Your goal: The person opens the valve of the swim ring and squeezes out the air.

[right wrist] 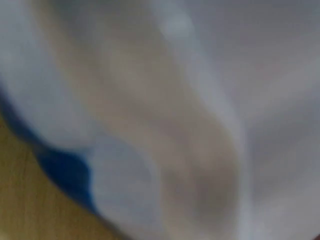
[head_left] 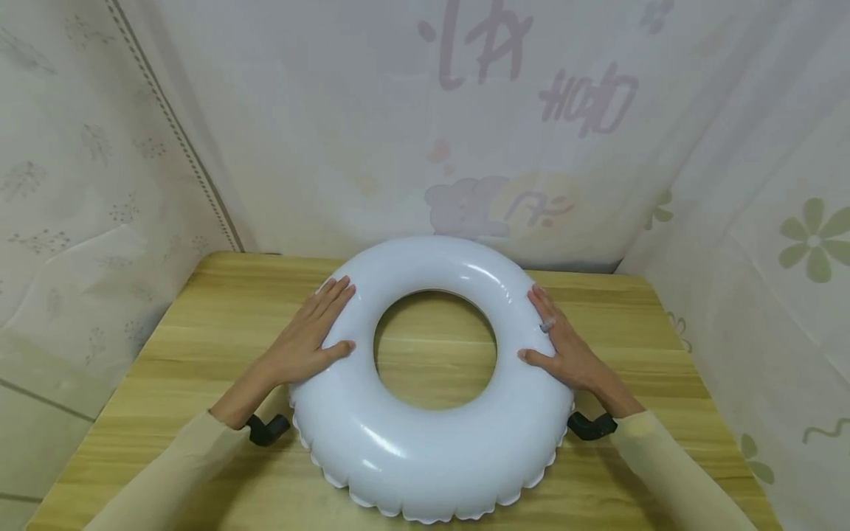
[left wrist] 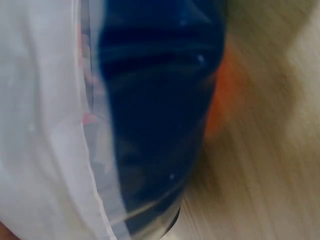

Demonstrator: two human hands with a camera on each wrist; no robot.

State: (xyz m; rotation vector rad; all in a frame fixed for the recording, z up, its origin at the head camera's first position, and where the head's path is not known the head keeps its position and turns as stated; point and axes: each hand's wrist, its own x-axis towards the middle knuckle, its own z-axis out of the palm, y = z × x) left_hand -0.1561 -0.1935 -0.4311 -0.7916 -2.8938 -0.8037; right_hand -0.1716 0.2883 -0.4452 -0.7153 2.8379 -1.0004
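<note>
A white inflated swim ring lies on the wooden table, its wavy seam showing along the near edge. My left hand rests on the ring's left side, fingers extended forward and thumb apart. On the opposite side my right hand touches the ring, its thumb on the upper surface. A small clear valve shows beside the right fingers. Close up in the left wrist view, the ring has a dark blue lower side below the seam. The right wrist view is blurred, with white and blue plastic.
The ring stands on a wood-grain table. Behind it hangs a pale printed curtain, with more patterned cloth on the right and left. Dark wrist mounts sit under both wrists.
</note>
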